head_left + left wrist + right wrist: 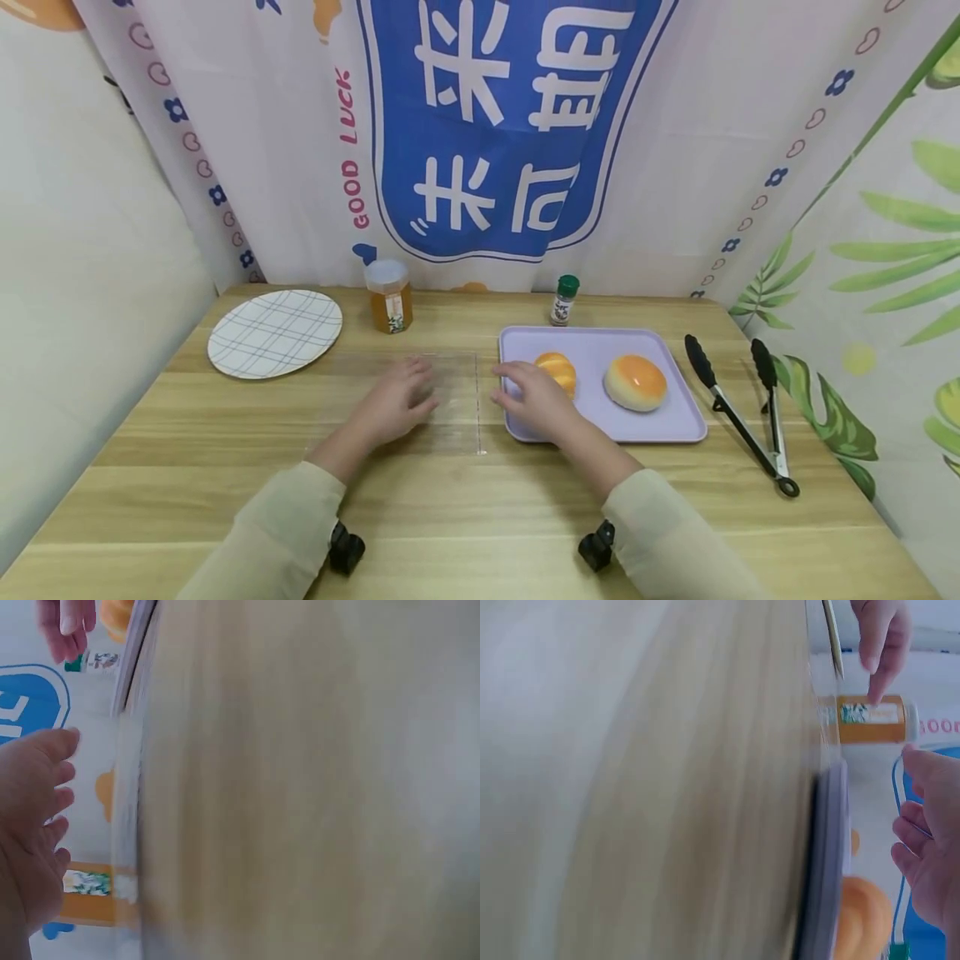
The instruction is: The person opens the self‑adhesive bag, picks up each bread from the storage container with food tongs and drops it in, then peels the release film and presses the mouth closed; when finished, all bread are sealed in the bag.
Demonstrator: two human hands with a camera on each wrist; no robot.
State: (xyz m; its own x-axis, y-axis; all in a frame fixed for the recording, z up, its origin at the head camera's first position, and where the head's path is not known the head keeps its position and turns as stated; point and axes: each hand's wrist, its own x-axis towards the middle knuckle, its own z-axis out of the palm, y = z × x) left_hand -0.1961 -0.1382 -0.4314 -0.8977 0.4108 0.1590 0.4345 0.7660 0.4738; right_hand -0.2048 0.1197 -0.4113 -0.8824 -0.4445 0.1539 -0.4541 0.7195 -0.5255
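Clear board: flat, rectangular | lilac tray: shallow, round-cornered

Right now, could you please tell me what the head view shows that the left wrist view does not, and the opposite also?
Only the head view: the black-tipped tongs lying spread on the right, and the checked plate at the far left.

Only the left wrist view: the palm side of the left grip, seen from low over the table.

Both: the two grips, with the right grip near the lavender tray, plus an orange bun, the amber jar and the green-capped shaker.
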